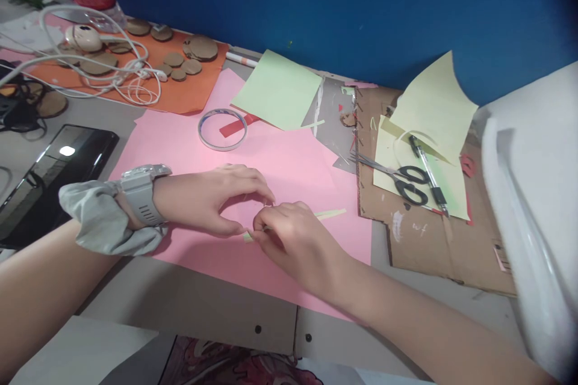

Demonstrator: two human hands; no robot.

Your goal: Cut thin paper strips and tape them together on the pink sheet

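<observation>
Both hands meet over a pink paper sheet (289,162) on the desk. My left hand (212,198), with a grey watch and a grey scrunchie at the wrist, pinches one end of a thin pale green paper strip (332,213). My right hand (293,237) is curled with its fingertips closed on the same strip, right beside the left thumb. The strip's free end sticks out to the right of my right hand and lies flat on the pink sheet. Most of the strip is hidden under my fingers.
A tape ring (223,129) lies on the pink sheet near green paper (276,90). Scissors (397,177) and a pen (428,175) rest on yellow paper over cardboard (433,246) at right. Cardboard discs (198,48), white cables (112,72) and a dark tablet (49,174) sit at left.
</observation>
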